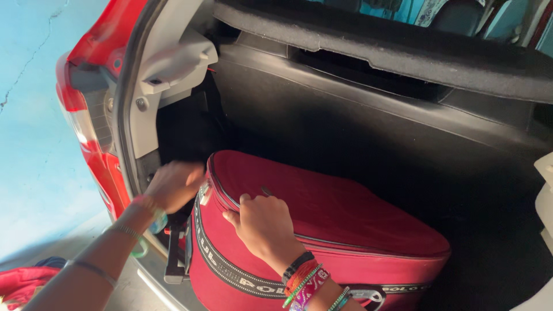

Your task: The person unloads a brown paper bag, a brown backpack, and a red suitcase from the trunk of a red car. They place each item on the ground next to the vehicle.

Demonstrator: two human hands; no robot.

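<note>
Across most of the frame spreads the open boot of a red car (92, 144), lined in black: a dark floor (489, 230) at lower right, a black back wall (357, 115) across the middle, and a grey felt parcel shelf (403, 52) running along the top. At upper left, a pale blue wall (34, 115) stands beside the red tail light (78, 121), and a bit of red cloth (23, 285) shows at the lower left corner.

A red soft suitcase (345, 230) lies on its side in the lower centre of the frame, resting on the boot floor with its near end at the sill. The left hand (173, 185) is at the case's upper left corner, blurred; whether its fingers are spread or gripping cannot be told. The right hand (262, 224) sits on the case's near top edge, fingers curled together and pressed against the fabric by the zip. Bangles circle the left forearm, and coloured woven bands (305, 279) wrap the right wrist.
</note>
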